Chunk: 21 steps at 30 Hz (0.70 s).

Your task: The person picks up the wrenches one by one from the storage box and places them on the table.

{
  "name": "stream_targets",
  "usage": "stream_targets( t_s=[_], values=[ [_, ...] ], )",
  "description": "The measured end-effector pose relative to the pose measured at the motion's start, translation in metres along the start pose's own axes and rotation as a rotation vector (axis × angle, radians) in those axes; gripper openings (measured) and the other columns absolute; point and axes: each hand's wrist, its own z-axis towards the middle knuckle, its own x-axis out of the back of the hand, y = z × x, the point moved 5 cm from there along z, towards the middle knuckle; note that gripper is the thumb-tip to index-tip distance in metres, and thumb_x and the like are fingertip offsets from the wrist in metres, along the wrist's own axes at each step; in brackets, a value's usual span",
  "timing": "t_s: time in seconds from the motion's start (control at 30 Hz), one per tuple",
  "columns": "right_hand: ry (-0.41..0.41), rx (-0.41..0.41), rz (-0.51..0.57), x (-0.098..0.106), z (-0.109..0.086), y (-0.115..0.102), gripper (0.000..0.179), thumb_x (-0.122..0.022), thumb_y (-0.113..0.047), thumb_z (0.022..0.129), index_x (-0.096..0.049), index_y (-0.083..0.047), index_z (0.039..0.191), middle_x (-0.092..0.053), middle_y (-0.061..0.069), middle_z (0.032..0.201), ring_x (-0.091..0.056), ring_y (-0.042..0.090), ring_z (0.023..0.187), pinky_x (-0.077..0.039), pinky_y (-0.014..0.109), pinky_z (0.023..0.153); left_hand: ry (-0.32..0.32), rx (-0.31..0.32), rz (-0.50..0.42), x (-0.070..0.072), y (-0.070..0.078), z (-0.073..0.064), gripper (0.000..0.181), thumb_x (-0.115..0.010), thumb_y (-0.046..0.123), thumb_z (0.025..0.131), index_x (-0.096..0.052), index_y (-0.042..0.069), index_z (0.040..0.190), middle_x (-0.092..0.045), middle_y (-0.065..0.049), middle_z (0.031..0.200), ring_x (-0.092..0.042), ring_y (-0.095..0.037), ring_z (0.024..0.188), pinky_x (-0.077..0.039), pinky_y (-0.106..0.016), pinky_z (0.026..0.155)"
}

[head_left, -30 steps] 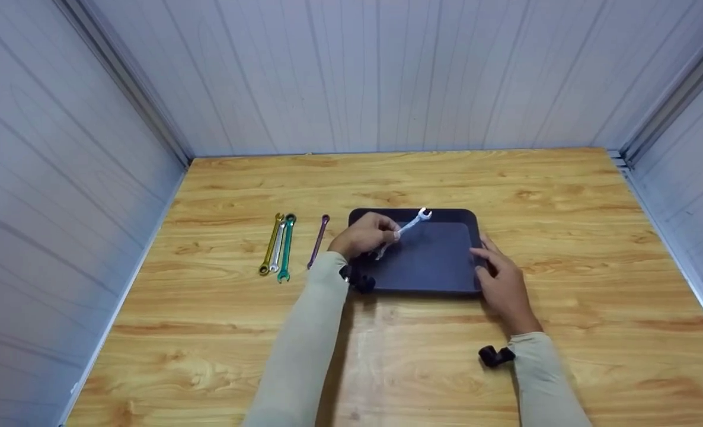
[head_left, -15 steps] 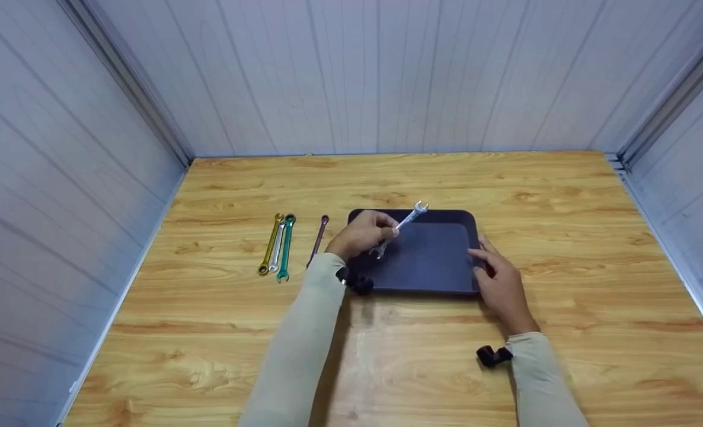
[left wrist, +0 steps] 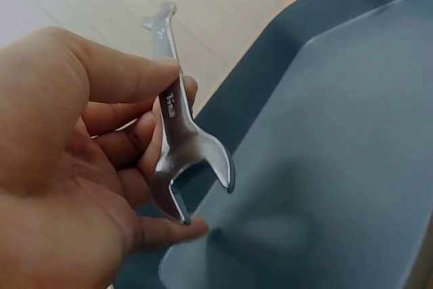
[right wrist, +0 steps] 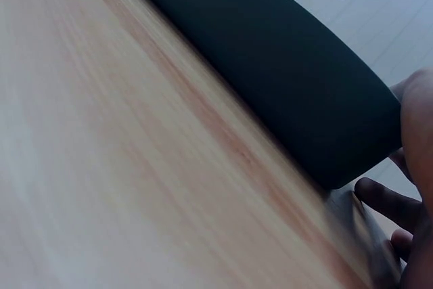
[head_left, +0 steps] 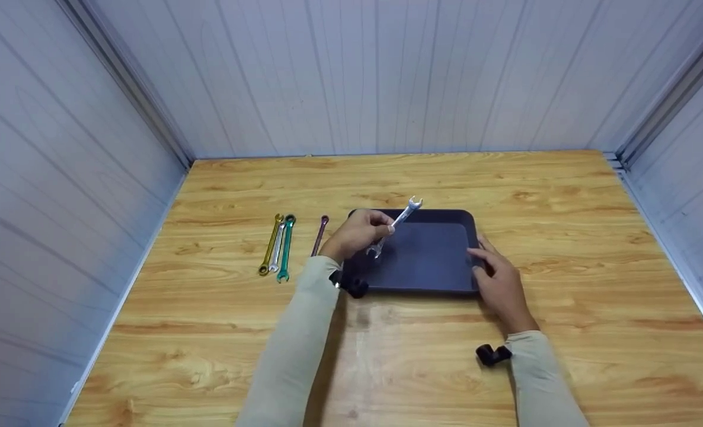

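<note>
My left hand [head_left: 360,232] pinches a silver open-ended wrench [head_left: 403,217] between thumb and fingers, above the left part of a dark tray [head_left: 422,261]. In the left wrist view, the wrench [left wrist: 177,120] has an open jaw at each end and stands tilted, its near end pointing down toward the tray floor. My right hand [head_left: 498,284] holds the tray's right side; two fingertips reach over the rim, while other fingers are outside the wall. The right wrist view shows the tray's outer wall [right wrist: 270,65] resting on the table, with fingers [right wrist: 389,201] by its corner.
Left of the tray lie a purple wrench [head_left: 320,234], partly hidden by the left hand, and a group of a green wrench [head_left: 287,249], a silver wrench [head_left: 277,248] and a gold wrench [head_left: 270,246]. Panelled walls [head_left: 351,77] border the wooden table [head_left: 434,367].
My left hand has shifted slightly left and turned, so the wrench's far end has risen and swung left. The right hand stays on the tray's rim.
</note>
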Motion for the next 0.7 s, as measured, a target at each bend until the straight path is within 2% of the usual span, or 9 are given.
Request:
stream_targets(
  t_s=[0.2,0.4,0.6,0.7],
  values=[
    [-0.009,-0.009,-0.007,0.0,0.0,0.0,0.039,-0.057,0.004,0.092,-0.066,-0.003,0.129,-0.04,0.003,0.156,-0.032,0.024,0.145,-0.026,0.047,0.116,0.014,0.003,-0.068,0.008,-0.006,-0.005,0.025,-0.063,0.006,0.097,-0.063,-0.014,0.113,-0.06,-0.006,0.082,-0.054,-0.015,0.068,-0.046,-0.026,0.061],
    [-0.023,0.007,-0.031,0.0,0.0,-0.002,0.038,-0.056,0.003,0.093,-0.065,-0.002,0.13,-0.04,0.005,0.156,-0.032,0.027,0.144,-0.03,0.051,0.113,0.02,-0.01,-0.059,0.011,-0.009,-0.009,0.017,-0.065,0.004,0.095,-0.067,-0.009,0.106,-0.062,-0.007,0.083,-0.053,-0.016,0.069,-0.045,-0.028,0.063],
    [-0.022,0.01,-0.018,-0.001,-0.002,-0.002,0.038,-0.056,0.005,0.093,-0.065,-0.001,0.129,-0.04,0.007,0.156,-0.033,0.025,0.144,-0.029,0.048,0.114,0.052,-0.008,-0.055,0.013,-0.011,-0.015,0.008,-0.067,0.005,0.095,-0.069,0.0,0.1,-0.063,-0.004,0.087,-0.054,-0.014,0.071,-0.046,-0.028,0.065],
    [-0.021,0.008,-0.017,-0.001,-0.002,-0.002,0.038,-0.056,0.004,0.093,-0.065,-0.001,0.129,-0.04,0.007,0.156,-0.033,0.024,0.144,-0.028,0.047,0.115,0.064,-0.007,-0.072,0.015,-0.012,-0.018,0.008,-0.067,0.006,0.095,-0.069,0.0,0.101,-0.064,-0.004,0.088,-0.055,-0.016,0.074,-0.047,-0.03,0.068]
  ],
)
